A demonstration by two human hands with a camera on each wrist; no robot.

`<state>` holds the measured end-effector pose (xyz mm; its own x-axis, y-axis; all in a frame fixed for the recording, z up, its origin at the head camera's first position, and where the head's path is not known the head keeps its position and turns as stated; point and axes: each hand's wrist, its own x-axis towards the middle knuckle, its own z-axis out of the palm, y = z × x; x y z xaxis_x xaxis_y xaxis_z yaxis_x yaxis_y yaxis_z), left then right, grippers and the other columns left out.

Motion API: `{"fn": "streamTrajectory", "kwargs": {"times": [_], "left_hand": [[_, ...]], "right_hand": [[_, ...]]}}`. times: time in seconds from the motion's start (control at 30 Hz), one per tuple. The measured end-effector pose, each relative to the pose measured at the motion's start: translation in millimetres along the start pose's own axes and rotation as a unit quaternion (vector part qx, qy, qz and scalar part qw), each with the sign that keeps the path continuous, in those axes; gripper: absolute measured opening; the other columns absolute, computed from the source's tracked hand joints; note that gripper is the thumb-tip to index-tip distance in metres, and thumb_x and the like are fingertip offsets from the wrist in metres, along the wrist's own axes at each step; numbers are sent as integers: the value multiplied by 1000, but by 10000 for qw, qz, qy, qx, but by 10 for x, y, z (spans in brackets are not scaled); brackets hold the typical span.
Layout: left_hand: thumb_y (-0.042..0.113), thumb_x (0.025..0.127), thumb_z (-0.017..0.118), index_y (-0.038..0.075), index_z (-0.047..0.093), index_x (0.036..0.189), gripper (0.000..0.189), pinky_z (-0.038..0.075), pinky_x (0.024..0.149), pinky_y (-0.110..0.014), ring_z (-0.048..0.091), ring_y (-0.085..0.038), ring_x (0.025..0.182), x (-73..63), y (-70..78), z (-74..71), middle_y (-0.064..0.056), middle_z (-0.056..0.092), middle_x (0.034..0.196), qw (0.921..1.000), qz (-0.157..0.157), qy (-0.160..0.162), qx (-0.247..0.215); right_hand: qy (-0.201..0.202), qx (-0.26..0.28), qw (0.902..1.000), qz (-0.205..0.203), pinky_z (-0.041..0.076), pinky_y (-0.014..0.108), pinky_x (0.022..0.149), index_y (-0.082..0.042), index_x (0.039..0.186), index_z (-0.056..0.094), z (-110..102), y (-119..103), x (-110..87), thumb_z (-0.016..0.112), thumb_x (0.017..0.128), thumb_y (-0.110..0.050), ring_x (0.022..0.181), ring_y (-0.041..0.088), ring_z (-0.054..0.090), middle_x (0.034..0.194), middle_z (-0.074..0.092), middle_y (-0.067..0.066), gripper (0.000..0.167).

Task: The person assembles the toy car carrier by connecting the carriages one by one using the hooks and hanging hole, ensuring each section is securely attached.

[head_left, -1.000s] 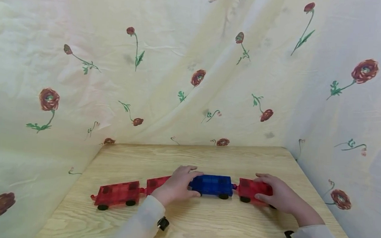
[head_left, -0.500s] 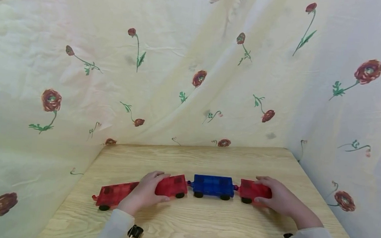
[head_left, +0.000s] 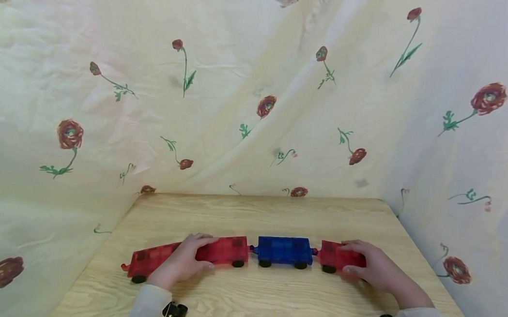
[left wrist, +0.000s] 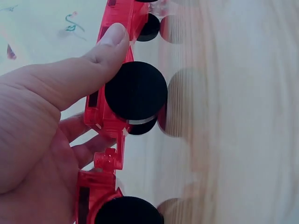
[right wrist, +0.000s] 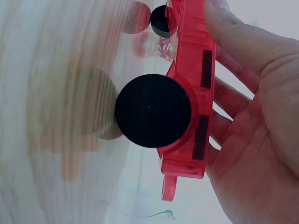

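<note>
Toy train wagons with black wheels stand in a hooked-up row on the table. Farthest left is a red wagon (head_left: 143, 263), partly behind my left hand (head_left: 184, 261). That hand holds the second red wagon (head_left: 231, 249) at its left end, thumb along the near side and fingers over the far side. A blue wagon (head_left: 285, 250) sits in the middle. At the right end, a red wagon (head_left: 330, 253) is gripped by my right hand (head_left: 376, 268), thumb in front and fingers behind. In the left wrist view, a red hook coupling (left wrist: 110, 158) joins the two left wagons.
The pale wooden table (head_left: 263, 299) carries the row. Flower-patterned cloth (head_left: 221, 127) hangs behind it and along both sides. Black clips (head_left: 175, 311) show at the wrists.
My left hand has slid left, from the joint between the second red wagon and the blue wagon to the second red wagon's left end. My right hand keeps its hold.
</note>
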<state>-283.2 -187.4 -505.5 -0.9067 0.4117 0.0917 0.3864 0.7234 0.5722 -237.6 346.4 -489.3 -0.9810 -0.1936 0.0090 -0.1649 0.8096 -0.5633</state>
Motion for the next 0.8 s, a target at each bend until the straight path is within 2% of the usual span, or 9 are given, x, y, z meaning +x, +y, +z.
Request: {"fn": "streamTrajectory", "kwargs": {"times": [0.17, 0.4, 0.63, 0.8], "left_hand": [[26, 83, 90, 20, 63, 148, 71, 29, 116, -69, 22, -57, 150, 14, -37, -19, -2, 53, 150, 9997, 39, 52, -221], [26, 83, 89, 21, 63, 147, 70, 27, 118, -68, 25, -53, 151, 33, -75, -30, 0, 53, 149, 9997, 136, 16, -177], [25, 83, 89, 21, 63, 147, 69, 29, 116, -70, 22, -57, 150, 27, -35, -44, -1, 53, 150, 9997, 63, 35, -214], [24, 84, 89, 20, 62, 148, 70, 28, 117, -69, 24, -54, 151, 29, -16, -48, -2, 52, 151, 9998, 94, 20, -175]], "right_hand": [[-13, 79, 10000, -12, 56, 58, 95, -14, 142, 66, 2, 18, -18, 89, 86, -29, 123, 40, 58, 144, 59, 19, 63], [-5, 125, 9999, -9, 55, 58, 96, -15, 142, 66, 4, 31, -25, 88, 86, -30, 124, 40, 58, 144, 59, 18, 62], [-3, 77, 10000, -24, 54, 60, 96, -17, 139, 68, -5, 23, -29, 88, 86, -31, 128, 45, 55, 146, 57, 19, 59], [4, 69, 10000, 2, 55, 58, 96, -18, 138, 69, -2, 20, -30, 88, 85, -31, 127, 44, 56, 146, 57, 18, 58]]}}
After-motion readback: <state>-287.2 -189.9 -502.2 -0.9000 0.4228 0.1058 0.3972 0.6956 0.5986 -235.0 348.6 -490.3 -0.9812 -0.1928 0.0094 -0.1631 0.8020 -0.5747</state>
